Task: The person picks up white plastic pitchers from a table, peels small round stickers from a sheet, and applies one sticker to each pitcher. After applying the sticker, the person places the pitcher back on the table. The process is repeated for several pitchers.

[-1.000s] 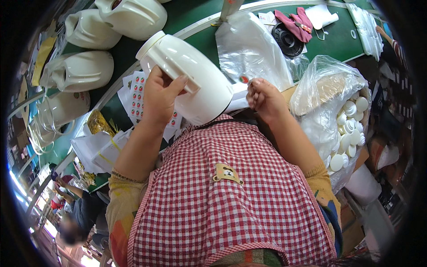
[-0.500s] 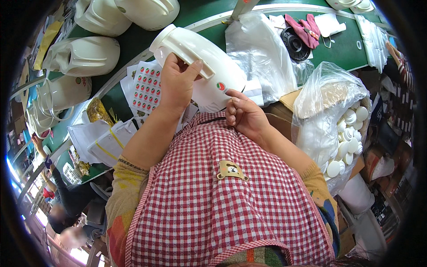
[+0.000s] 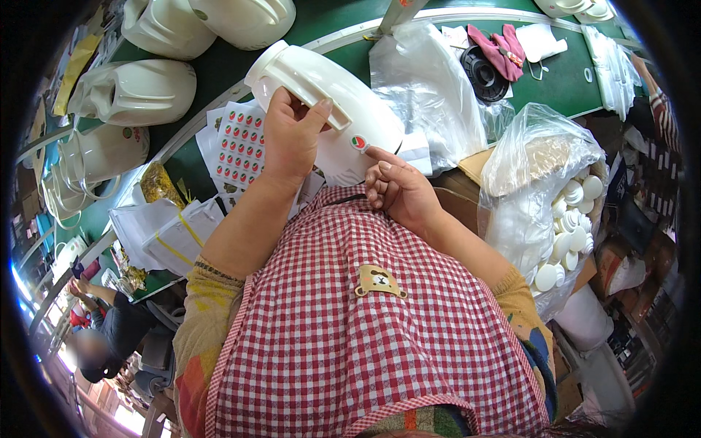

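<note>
The left hand (image 3: 290,139) grips a white jug (image 3: 325,98) by its handle, fingers (image 3: 315,117) curled shut over the handle bar, holding the jug tilted above the near edge of the green table (image 3: 562,80). The right hand (image 3: 398,191) sits just below the jug's lower end, fingers bent and loosely closed, with 1 fingertip pressed against the jug right beside a small round red-and-green sticker (image 3: 358,142) on its wall; whether it pinches anything I cannot tell. Under the left wrist lies a sheet of stickers (image 3: 237,142) of the same kind. More white jugs (image 3: 139,91) lie on the table to the far left. To the right of the jug is a clear plastic bag (image 3: 423,80), and farther right a bag of white caps (image 3: 573,219). A pink cloth (image 3: 504,47) lies at the far right of the table.
</note>
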Action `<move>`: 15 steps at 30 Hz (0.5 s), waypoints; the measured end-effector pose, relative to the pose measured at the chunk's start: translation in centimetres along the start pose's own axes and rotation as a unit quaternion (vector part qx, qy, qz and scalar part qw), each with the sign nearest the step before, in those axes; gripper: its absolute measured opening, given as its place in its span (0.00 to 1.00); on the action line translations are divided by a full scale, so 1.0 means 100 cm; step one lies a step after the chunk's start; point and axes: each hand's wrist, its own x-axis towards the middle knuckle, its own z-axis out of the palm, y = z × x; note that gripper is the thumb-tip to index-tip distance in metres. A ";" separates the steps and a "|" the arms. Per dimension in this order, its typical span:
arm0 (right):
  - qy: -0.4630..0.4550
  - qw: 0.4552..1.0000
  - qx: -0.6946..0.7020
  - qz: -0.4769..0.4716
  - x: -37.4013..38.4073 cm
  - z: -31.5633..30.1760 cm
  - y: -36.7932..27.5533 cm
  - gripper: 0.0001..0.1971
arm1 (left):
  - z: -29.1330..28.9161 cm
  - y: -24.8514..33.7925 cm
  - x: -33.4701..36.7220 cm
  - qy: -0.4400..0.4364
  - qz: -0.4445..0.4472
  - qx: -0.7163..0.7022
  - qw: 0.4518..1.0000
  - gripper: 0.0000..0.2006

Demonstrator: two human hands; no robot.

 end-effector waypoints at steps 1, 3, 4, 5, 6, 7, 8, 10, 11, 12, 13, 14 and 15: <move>0.000 1.000 0.000 -0.005 -0.002 0.004 -0.001 0.29 | 0.000 -0.001 0.000 -0.001 0.002 -0.004 1.000 0.13; -0.018 1.000 -0.018 -0.002 -0.006 0.008 -0.004 0.30 | 0.000 -0.001 0.000 -0.002 -0.001 -0.021 1.000 0.13; -0.035 0.999 -0.036 0.006 -0.009 0.008 -0.006 0.31 | 0.000 0.000 0.000 -0.003 -0.003 -0.030 1.000 0.13; -0.052 0.997 -0.054 0.014 -0.012 0.010 -0.008 0.33 | 0.000 -0.001 0.000 -0.004 0.000 -0.024 1.000 0.13; -0.061 0.995 -0.073 0.022 -0.015 0.013 -0.009 0.35 | -0.001 -0.002 0.000 -0.005 0.004 -0.017 1.000 0.12; -0.069 0.993 -0.093 0.031 -0.019 0.018 -0.011 0.37 | -0.001 -0.003 0.000 -0.006 0.007 -0.010 1.000 0.12; -0.077 0.990 -0.112 0.039 -0.021 0.021 -0.012 0.40 | -0.001 -0.003 0.000 -0.006 0.007 -0.017 1.000 0.12; -0.085 0.988 -0.119 0.045 -0.021 0.023 -0.013 0.42 | 0.001 -0.003 0.000 -0.007 0.008 -0.032 0.999 0.13; -0.082 0.988 -0.120 0.048 -0.023 0.026 -0.015 0.42 | 0.001 -0.004 0.000 -0.006 0.008 -0.026 1.000 0.13; -0.079 0.988 -0.121 0.052 -0.024 0.029 -0.017 0.42 | 0.000 -0.006 0.000 -0.005 0.008 -0.020 1.000 0.13; -0.074 0.987 -0.128 0.056 -0.025 0.031 -0.018 0.43 | 0.000 -0.008 0.001 -0.003 0.008 -0.014 1.000 0.13; -0.069 0.987 -0.136 0.060 -0.027 0.033 -0.019 0.43 | 0.001 -0.009 0.001 -0.007 0.019 -0.013 1.000 0.13; -0.063 0.986 -0.143 0.065 -0.029 0.035 -0.018 0.43 | 0.001 -0.011 0.001 -0.011 0.028 -0.012 0.999 0.13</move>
